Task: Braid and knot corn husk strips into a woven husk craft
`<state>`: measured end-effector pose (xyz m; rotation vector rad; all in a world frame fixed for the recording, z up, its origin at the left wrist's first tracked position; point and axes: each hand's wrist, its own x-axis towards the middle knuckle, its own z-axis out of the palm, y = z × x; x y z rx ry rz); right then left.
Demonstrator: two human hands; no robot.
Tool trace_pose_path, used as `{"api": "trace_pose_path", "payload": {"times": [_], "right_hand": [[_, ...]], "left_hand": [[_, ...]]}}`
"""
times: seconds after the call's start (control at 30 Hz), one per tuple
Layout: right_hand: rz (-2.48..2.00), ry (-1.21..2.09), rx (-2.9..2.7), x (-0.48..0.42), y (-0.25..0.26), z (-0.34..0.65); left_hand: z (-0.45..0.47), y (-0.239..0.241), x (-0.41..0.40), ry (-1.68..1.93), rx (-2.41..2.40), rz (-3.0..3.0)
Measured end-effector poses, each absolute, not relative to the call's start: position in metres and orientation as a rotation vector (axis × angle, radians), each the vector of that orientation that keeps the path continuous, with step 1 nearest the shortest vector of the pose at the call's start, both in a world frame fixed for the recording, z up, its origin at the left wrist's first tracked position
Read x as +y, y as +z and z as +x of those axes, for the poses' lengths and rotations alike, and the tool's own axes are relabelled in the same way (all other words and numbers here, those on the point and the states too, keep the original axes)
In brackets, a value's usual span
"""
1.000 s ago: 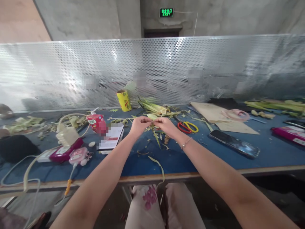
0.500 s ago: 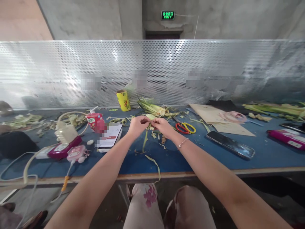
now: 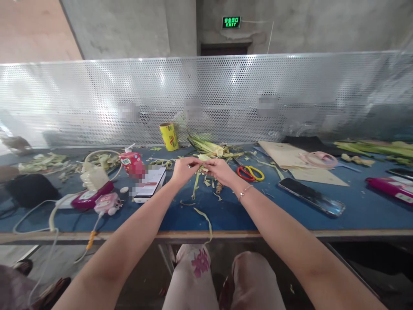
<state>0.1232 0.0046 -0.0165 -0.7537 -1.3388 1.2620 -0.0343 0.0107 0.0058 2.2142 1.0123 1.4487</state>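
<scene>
My left hand [image 3: 185, 168] and my right hand [image 3: 220, 169] meet over the middle of the table, fingertips pinched together. Between them is a pale green plant strip [image 3: 195, 185], husk-like, whose lower part hangs down under my left fingers. How the fingertips grip it is partly hidden. Just beyond my hands lies a bundle of green stalks and leaves [image 3: 206, 146]. Small leaf scraps [image 3: 207, 182] are scattered below my fingers. Scissors with red and yellow handles [image 3: 251, 173] rest to the right of my right hand.
A long strip [image 3: 206, 221] hangs over the table's front edge. On the left are a white box [image 3: 151, 183], a red bottle [image 3: 131, 162] and corded devices [image 3: 92, 193]. A yellow roll [image 3: 169, 137] stands behind. To the right lie a phone [image 3: 311, 196] and cardboard [image 3: 284, 156].
The view has shifted slightly. My hands stay together in about the same place, still pinching the plant strip, with only small finger movement.
</scene>
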Motion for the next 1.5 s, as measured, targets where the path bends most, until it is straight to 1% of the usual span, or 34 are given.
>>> {"api": "trace_pose_path", "payload": {"times": [0.23, 0.43, 0.5, 0.63, 0.73, 0.83, 0.97, 1.1, 1.17, 1.33, 1.5], "right_hand": [[-0.849, 0.985, -1.554, 0.015, -0.025, 0.127], [-0.939, 0.757, -1.642, 0.009, -0.021, 0.128], [-0.965, 0.59, -1.67, 0.005, -0.018, 0.128], [-0.935, 0.099, -1.796, -0.002, -0.014, 0.129], [-0.881, -0.18, -1.869, -0.006, -0.011, 0.13], [-0.862, -0.35, -1.907, -0.008, -0.008, 0.132], [-0.929, -0.488, -1.96, -0.01, -0.005, 0.135], [-1.071, -0.538, -2.065, -0.012, -0.004, 0.133], [-1.124, -0.502, -2.119, -0.013, -0.004, 0.129], [-1.276, -0.163, -2.133, -0.012, -0.008, 0.12], [-1.233, 0.066, -2.133, -0.009, -0.011, 0.119]], "left_hand": [[-0.035, 0.006, 0.012, 1.415, 0.952, 2.059], [-0.031, 0.007, 0.012, 1.371, 0.949, 1.871], [-0.029, 0.007, 0.013, 1.392, 0.956, 1.808], [-0.026, 0.004, 0.013, 1.444, 0.908, 1.762], [-0.025, 0.003, 0.012, 1.467, 0.841, 1.709], [-0.024, 0.003, 0.01, 1.481, 0.79, 1.588], [-0.022, 0.003, 0.009, 1.468, 0.746, 1.382], [-0.018, 0.002, 0.01, 1.485, 0.776, 1.251], [-0.016, 0.001, 0.01, 1.513, 0.8, 1.214], [-0.013, 0.0, 0.009, 1.514, 0.887, 1.189], [-0.012, -0.007, 0.016, 1.514, 0.964, 1.239]]}}
